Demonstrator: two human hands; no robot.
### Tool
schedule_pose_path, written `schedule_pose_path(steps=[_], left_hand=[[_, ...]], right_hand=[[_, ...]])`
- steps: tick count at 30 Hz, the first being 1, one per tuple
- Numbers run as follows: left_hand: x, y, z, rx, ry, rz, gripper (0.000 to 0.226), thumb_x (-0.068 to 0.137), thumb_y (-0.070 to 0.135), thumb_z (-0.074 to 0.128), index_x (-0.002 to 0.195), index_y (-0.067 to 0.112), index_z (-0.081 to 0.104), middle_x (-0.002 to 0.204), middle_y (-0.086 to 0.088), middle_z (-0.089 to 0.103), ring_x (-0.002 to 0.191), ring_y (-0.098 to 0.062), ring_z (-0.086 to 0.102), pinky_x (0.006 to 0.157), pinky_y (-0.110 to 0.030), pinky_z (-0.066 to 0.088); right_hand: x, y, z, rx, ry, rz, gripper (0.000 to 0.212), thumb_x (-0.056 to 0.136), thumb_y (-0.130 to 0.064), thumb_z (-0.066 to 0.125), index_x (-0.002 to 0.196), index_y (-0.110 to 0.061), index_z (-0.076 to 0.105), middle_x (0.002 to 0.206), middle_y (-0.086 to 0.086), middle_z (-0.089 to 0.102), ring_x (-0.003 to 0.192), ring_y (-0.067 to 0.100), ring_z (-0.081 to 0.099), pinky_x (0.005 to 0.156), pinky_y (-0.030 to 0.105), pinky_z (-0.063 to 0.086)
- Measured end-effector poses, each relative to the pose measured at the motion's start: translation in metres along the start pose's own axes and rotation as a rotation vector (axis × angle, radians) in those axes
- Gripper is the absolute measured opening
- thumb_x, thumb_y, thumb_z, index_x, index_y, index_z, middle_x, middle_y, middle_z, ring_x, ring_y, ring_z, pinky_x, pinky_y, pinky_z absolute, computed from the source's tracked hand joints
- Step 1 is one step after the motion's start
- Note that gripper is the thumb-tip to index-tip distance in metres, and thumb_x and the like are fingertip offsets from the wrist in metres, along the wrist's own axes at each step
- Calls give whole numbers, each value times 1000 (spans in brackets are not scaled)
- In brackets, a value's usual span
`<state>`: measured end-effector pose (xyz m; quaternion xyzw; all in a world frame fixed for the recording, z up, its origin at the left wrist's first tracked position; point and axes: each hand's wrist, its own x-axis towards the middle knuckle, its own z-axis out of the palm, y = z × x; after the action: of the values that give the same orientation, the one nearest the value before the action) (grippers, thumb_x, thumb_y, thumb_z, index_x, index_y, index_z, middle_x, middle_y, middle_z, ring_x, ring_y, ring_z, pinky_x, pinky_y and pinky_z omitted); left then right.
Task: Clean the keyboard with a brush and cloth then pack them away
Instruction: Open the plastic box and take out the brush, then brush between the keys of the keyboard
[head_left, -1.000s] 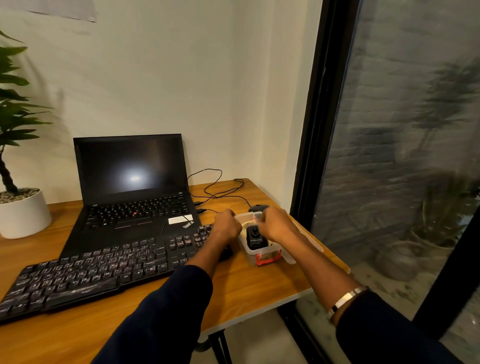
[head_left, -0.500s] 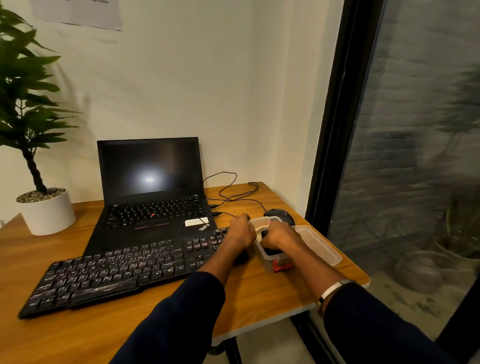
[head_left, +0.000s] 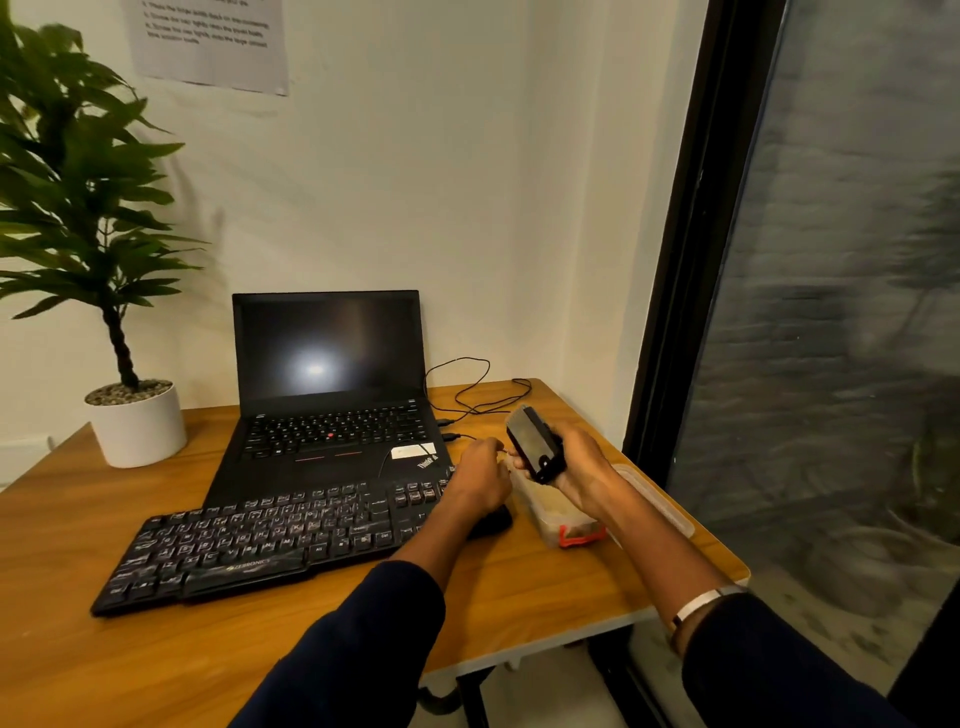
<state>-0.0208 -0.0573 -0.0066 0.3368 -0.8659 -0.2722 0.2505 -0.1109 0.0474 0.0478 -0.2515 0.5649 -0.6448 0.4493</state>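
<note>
A black external keyboard (head_left: 270, 545) lies at an angle on the wooden desk (head_left: 156, 649), in front of an open laptop (head_left: 332, 415). Right of it stands a clear plastic container (head_left: 558, 517) with a red clasp. My right hand (head_left: 584, 470) grips a flat black brush-like tool (head_left: 532, 441), tilted and raised just above the container. My left hand (head_left: 480, 480) is curled against the container's left rim and holds it. A small dark object (head_left: 491, 522) lies under my left wrist; what it is I cannot tell.
The container's clear lid (head_left: 657, 501) lies to its right by the desk edge. Black cables (head_left: 467, 389) loop behind it. A potted plant (head_left: 137, 423) stands at the back left. A dark-framed glass pane (head_left: 675, 312) borders the desk on the right.
My right hand has lifted the black tool up out of the container. My left hand stays at the container's rim. My head has tilted up and turned left.
</note>
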Motion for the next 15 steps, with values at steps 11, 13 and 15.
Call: schedule_pose_path(steps=[11, 13, 15], left_hand=[[-52, -40, -53, -30, 124, -30, 28, 96, 7, 48, 122, 9, 58, 117, -5, 59, 97, -10, 54, 83, -23, 45], [-64, -55, -67, 18, 160, -60, 30, 97, 5, 46, 124, 6, 58, 118, -5, 58, 100, -13, 54, 87, -23, 43], [-78, -71, -82, 67, 191, -85, 33, 97, 5, 47, 128, 5, 56, 125, -8, 55, 109, -18, 55, 95, -26, 44]], right_hand=[[-27, 16, 49, 216, -296, -64, 26, 92, -2, 41, 115, 1, 52, 102, 22, 63, 88, 24, 61, 76, 32, 50], [-30, 22, 61, 199, -305, -25, 30, 91, 0, 43, 119, -1, 50, 112, 24, 61, 95, 27, 62, 81, 39, 52], [-29, 31, 74, 146, -304, -4, 35, 91, 0, 45, 125, -5, 47, 120, 24, 60, 99, 30, 62, 79, 43, 55]])
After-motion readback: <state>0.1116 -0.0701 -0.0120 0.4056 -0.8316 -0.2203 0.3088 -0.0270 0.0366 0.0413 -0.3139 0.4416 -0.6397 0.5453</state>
